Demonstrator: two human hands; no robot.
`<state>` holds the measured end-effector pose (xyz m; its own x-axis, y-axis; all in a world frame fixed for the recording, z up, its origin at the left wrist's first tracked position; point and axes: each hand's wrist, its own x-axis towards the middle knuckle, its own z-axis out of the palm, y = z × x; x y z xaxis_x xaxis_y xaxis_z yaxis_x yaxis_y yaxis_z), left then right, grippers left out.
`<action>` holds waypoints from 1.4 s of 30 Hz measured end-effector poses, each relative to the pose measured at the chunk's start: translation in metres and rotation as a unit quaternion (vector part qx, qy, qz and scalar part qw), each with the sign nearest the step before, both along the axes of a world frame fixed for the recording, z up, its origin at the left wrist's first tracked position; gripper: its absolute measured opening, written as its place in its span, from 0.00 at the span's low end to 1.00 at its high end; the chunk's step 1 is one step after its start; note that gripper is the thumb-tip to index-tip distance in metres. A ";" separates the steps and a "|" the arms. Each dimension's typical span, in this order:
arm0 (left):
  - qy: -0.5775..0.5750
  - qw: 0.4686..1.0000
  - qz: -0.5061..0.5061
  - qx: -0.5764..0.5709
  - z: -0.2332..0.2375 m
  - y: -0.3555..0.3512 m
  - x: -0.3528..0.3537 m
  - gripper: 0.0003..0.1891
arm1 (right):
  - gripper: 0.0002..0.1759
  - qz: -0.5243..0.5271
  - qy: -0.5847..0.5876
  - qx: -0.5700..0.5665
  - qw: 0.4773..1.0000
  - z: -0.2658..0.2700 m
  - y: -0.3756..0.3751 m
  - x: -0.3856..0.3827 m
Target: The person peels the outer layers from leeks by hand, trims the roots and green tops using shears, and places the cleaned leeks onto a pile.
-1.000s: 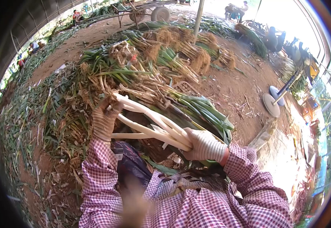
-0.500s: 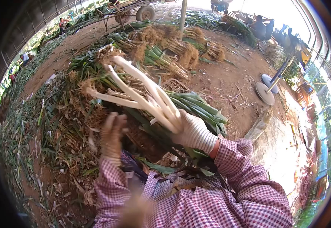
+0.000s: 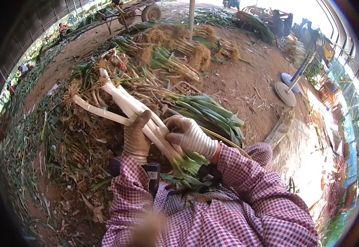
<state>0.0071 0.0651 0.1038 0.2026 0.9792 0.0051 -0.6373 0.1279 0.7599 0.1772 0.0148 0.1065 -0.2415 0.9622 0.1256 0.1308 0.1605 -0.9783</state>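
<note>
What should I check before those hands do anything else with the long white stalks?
1. Left hand on the stalks: ok.
2. Right hand on them too: ok.
3. Gloves on both hands: ok.
4. Stalks lined up side by side: not ok, one angles away.
5. Green ends all at the person's side: looks ok.
6. Stalks clean underneath: cannot tell, that side is hidden.

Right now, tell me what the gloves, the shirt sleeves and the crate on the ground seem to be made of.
Gloves: knitted fabric, perhaps cotton; matte, with ribbed bands and soiling.
Sleeves: soft woven cloth, matte, checked and creased.
Crate: probably plastic, dull; its openwork lattice suggests so, but it shows too small to be sure.
</note>
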 end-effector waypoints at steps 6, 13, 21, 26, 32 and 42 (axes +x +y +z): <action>0.011 0.999 -0.026 0.019 0.013 0.000 0.001 0.20 | 0.19 -0.004 0.138 -0.090 0.986 0.013 0.002 0.013; 0.053 0.998 -0.004 0.028 0.016 0.001 0.014 0.17 | 0.08 -0.086 0.073 -0.125 0.986 0.017 0.000 0.001; 0.213 0.970 0.017 0.112 0.021 0.005 0.033 0.29 | 0.24 0.025 -0.174 0.128 0.976 0.016 0.018 0.009; 0.310 0.908 0.128 0.250 0.008 0.022 0.040 0.33 | 0.19 0.005 -0.484 0.341 0.806 0.011 0.028 0.015; 0.289 0.928 -0.025 0.233 0.013 0.023 0.043 0.29 | 0.21 -0.076 0.068 -0.002 0.995 0.042 0.008 0.021; 0.288 0.927 -0.006 0.241 0.010 0.031 0.043 0.32 | 0.22 -0.046 0.321 0.034 0.945 0.074 -0.003 0.048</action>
